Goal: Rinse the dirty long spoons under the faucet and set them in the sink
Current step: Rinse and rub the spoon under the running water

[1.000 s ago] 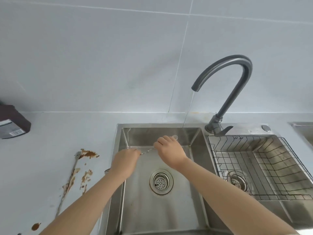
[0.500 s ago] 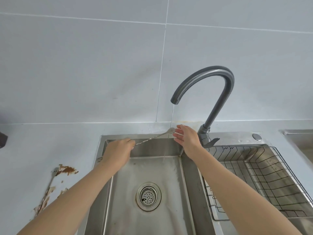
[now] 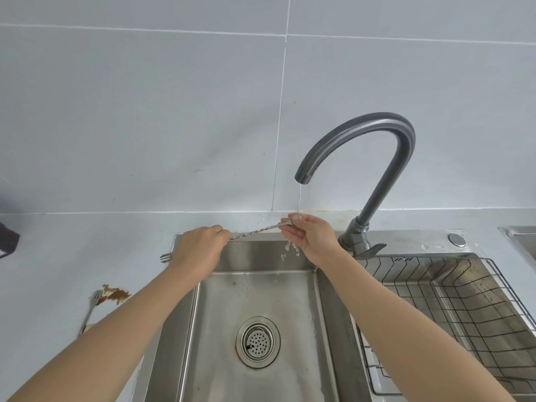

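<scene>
Water falls in a thin stream from the grey gooseneck faucet onto the bowl end of the long spoon. I hold it level over the back edge of the sink, my left hand curled tight round its twisted stem and my right hand pinching the bowl end between thumb and fingertips. Its forked tail pokes out behind my left hand. Drops scatter below my right palm.

The steel basin is wet, with a drain strainer in its floor. A black wire basket sits in the basin to the right. On the pale grey countertop to the left lies a second spoon, its forked end touching a brown stain. Large pale tiles cover the wall behind. A dark object shows at the far left edge — too cut off to identify.
</scene>
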Available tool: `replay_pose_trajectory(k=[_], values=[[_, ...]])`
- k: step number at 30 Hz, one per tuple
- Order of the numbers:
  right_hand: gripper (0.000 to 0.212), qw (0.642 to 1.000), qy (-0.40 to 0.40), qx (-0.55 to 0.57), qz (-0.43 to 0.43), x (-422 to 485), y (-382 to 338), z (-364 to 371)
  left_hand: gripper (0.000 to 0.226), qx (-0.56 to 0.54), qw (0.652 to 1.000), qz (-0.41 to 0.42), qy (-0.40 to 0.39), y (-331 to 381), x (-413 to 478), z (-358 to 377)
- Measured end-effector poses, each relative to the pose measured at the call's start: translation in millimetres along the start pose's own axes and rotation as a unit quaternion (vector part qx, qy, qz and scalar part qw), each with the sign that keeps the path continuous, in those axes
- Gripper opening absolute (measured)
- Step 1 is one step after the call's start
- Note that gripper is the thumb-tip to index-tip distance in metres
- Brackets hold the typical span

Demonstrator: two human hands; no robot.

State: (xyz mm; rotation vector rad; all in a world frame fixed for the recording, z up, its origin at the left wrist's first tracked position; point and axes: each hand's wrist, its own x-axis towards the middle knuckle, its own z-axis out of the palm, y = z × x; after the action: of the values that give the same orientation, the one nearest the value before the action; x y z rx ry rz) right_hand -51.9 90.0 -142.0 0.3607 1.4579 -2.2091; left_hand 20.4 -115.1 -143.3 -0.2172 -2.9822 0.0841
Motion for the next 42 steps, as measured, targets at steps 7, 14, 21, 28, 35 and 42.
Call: replay_pose_trajectory(k=[7, 14, 21, 28, 35, 42], values=[[0.019, 0.999, 0.031, -0.003, -0.017, 3.7, 5.2, 5.4, 0.045, 0.01, 1.0, 0.001, 0.006, -3.1, 1.0, -10.3], [0.036, 0.994, -0.02, 0.107, 0.007, 4.2, 8.2, 12.1, 0.029, 0.016, 0.999, -0.023, -0.033, -0.1, 12.9, -17.0], [0.016, 0.991, 0.033, 0.125, -0.031, 2.8, 8.2, 10.7, 0.029, 0.024, 0.997, 0.0, -0.066, 9.6, 19.7, -28.2], [0.045, 0.984, 0.074, 0.162, 0.002, 0.9, 10.6, 22.8, 0.033, 0.05, 0.995, 0.054, -0.069, 28.1, 32.6, -43.0], [0.02, 0.982, 0.048, 0.177, -0.042, 1.0, 11.4, 16.6, 0.03, 0.076, 0.991, 0.053, -0.095, 33.7, 40.8, -44.7], [0.016, 0.988, 0.071, 0.13, -0.037, 0.8, 17.3, 21.8, 0.03, 0.086, 0.989, 0.057, -0.104, 38.0, 41.4, -44.7]])
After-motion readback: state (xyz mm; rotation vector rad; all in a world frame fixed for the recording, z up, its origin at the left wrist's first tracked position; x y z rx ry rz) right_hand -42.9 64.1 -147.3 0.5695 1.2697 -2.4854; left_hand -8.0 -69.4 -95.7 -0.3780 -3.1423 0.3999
